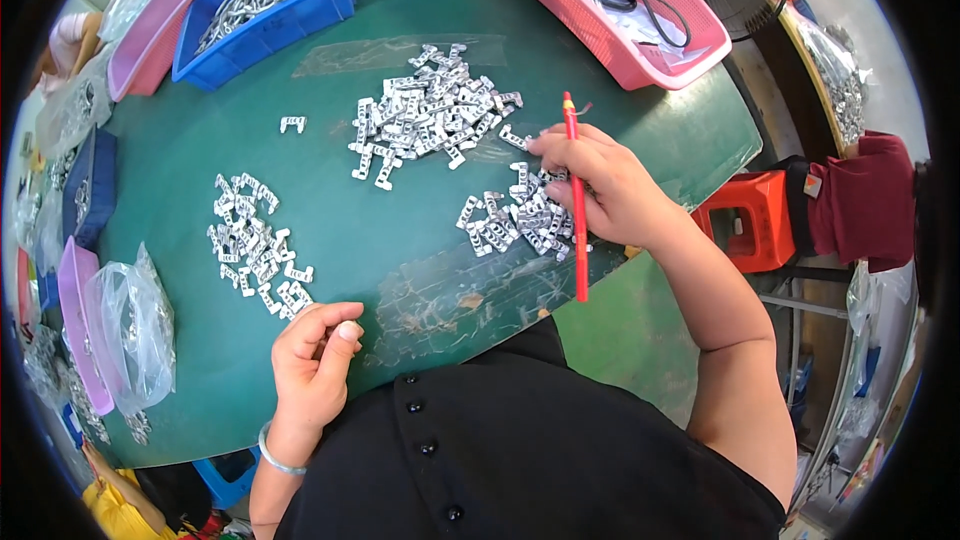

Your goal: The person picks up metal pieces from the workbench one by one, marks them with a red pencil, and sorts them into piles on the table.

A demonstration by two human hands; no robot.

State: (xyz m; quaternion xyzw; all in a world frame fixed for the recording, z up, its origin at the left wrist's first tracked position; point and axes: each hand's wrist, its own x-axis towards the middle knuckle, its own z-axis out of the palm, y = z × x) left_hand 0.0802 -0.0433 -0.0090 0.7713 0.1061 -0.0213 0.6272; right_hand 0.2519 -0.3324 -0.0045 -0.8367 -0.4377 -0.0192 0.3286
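My right hand [610,185] is closed around a long red pencil [580,240], which has a yellow band near its upper end. The tips of its thumb and index finger meet at a small white bracket-shaped metal part [514,138]; whether they grip it or only touch it is unclear. Just below that hand lies a small heap of the same parts [495,225]. My left hand [315,355] is curled near the front edge, thumb against the bent fingers, and what may be inside is hidden. Beside it spreads a left heap [250,240]. A larger heap [425,105] sits farther back.
The green table [400,240] carries a blue bin of metal hooks [265,10], a pink basket with a black adapter [690,75] and a plastic bag [135,330]. One lone part [292,125] lies apart. A red stool [750,220] stands right. Other people are partly visible at left.
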